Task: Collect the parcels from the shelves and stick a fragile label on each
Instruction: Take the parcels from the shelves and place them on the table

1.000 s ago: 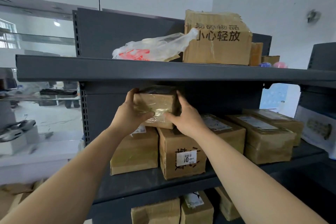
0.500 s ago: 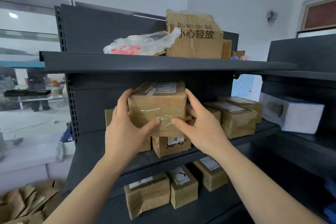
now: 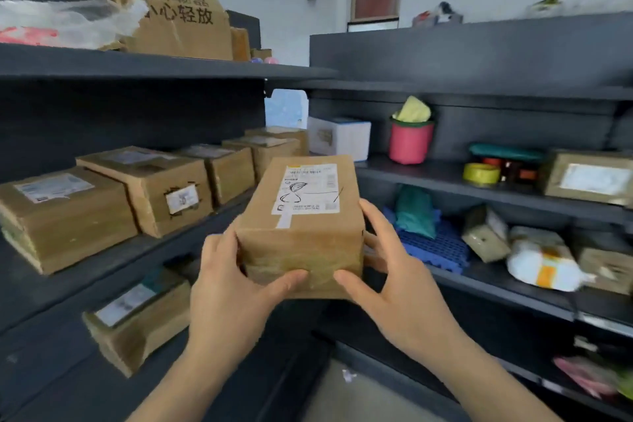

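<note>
A taped brown cardboard parcel [image 3: 301, 226] with a white shipping label on top is held in the air in front of me, clear of the shelves. My left hand [image 3: 233, 288] grips its left near corner, thumb across the front face. My right hand [image 3: 394, 284] grips the right side, thumb on the front and fingers along the side. Several more brown parcels [image 3: 150, 188] stand in a row on the middle shelf [image 3: 102, 260] at the left. No fragile label is in view.
The dark shelf unit on the left carries a big torn carton [image 3: 174, 13] and a plastic bag [image 3: 65, 24] on top, with another parcel [image 3: 137, 315] lower down. A second unit [image 3: 479, 181] at the right holds a pink cup [image 3: 409, 140], tape rolls, boxes and bags.
The parcel has come off the stack on the middle shelf and out toward me, lower down. My view has swung right, bringing the right-hand shelf unit into sight.
</note>
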`<state>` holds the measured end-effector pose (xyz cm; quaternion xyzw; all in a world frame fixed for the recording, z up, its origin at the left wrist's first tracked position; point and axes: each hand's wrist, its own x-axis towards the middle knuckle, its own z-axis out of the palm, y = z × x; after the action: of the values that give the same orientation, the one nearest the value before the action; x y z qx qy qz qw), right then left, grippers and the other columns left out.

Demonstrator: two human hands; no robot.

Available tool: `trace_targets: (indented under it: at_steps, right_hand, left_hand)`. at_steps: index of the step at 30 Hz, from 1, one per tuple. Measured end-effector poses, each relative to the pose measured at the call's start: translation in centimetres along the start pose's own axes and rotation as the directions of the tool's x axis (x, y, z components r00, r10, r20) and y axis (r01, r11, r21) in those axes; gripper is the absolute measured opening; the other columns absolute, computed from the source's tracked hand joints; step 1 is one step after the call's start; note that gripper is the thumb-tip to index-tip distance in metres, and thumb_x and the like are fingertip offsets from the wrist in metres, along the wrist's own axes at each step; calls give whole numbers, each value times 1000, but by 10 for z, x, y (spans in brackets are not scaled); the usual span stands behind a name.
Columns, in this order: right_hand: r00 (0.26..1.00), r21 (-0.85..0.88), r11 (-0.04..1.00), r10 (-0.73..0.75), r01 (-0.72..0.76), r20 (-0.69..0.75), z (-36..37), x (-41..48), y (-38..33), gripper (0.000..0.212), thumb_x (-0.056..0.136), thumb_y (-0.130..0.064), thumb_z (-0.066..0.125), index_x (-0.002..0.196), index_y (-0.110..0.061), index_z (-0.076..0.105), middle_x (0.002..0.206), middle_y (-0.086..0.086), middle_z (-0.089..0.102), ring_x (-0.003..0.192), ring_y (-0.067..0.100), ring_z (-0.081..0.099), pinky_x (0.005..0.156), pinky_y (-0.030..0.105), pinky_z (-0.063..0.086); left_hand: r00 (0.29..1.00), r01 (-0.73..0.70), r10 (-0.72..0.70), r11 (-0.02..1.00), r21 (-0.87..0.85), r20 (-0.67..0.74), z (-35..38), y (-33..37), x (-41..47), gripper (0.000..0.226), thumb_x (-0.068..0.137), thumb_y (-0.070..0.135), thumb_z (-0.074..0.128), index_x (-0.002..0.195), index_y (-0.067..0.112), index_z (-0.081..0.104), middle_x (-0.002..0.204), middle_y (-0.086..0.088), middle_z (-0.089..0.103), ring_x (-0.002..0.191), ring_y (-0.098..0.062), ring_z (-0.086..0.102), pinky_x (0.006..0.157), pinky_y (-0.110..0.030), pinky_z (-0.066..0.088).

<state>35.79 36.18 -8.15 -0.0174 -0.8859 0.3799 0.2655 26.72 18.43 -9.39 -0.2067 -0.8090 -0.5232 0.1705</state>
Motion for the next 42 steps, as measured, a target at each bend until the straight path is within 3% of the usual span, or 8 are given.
trace_targets:
  at_steps: [7, 16, 22, 27, 30, 33, 37, 42]
  right_hand:
    - [938, -75, 950, 285, -304, -196, -99, -112, 56, 89, 84, -35, 69, 140, -60, 5, 131, -32, 50, 117, -2, 54, 93, 36, 52]
    - [759, -90, 841, 430, -534, -488, -248, -258, 115, 87, 84, -30, 70, 138, -63, 11, 115, -43, 52, 107, -15, 53, 84, 20, 51]
    - [625, 20, 783, 511, -622, -591, -343, -355, 157, 75, 84, -43, 66, 140, -57, 17, 126, -28, 56, 117, -1, 55, 94, 35, 52]
    - [463, 172, 733, 575, -658, -675, -405, -421, 184, 60, 87, -58, 49, 139, -57, 20, 127, -28, 56, 110, -8, 57, 90, 26, 52]
    - [374, 224, 702, 589, -676, -716, -431, -443, 198, 62, 83, -62, 40, 141, -51, 23, 131, -19, 55, 110, -8, 57, 84, 13, 49]
    - [253, 266, 640, 600, -721, -759, -459, -467, 224, 61, 81, -67, 34, 138, -53, 22, 133, -13, 56, 114, 0, 56, 91, 22, 48]
    - [85, 328, 548, 596, -769, -798, -501, -492, 263, 39, 95, -52, 36, 133, -49, 27, 124, -13, 60, 108, -3, 56, 77, 12, 43]
    - [-98, 454, 509, 580, -731, -809, -553, -518, 314, 30, 96, -44, 40, 124, -50, 33, 110, -11, 67, 99, 3, 62, 86, 27, 46]
  left_hand:
    - [930, -42, 105, 982, -183, 353, 112, 64, -61, 87, 53, 43, 88, 128, 42, 43, 106, 23, 45, 95, 4, 51, 86, -35, 50]
    - [712, 11, 287, 908, -419, 641, 272, 179, -168, 83, 60, 37, 87, 130, 48, 44, 114, 24, 57, 103, -3, 58, 88, -38, 52]
    - [543, 92, 377, 861, -499, 750, 374, 259, -257, 80, 64, 34, 85, 130, 49, 42, 108, 29, 62, 104, 5, 55, 89, -30, 49]
    - [371, 141, 453, 835, -531, 811, 454, 317, -321, 84, 64, 30, 86, 130, 51, 39, 117, 26, 59, 111, 0, 54, 94, -38, 50]
    - [292, 140, 506, 817, -560, 812, 493, 341, -344, 93, 64, 31, 85, 138, 48, 33, 122, 27, 55, 111, 4, 50, 91, -28, 45]
    - [185, 126, 563, 799, -588, 805, 542, 371, -369, 93, 65, 31, 85, 140, 47, 32, 117, 32, 54, 104, 11, 50, 84, -20, 45]
    - [42, 151, 604, 784, -603, 796, 611, 404, -401, 87, 71, 33, 80, 140, 48, 30, 116, 30, 54, 104, 6, 53, 80, -18, 46]
    - [-116, 200, 652, 755, -625, 750, 692, 447, -432, 53, 87, 43, 57, 136, 42, 38, 115, 28, 59, 103, 10, 57, 80, -11, 49]
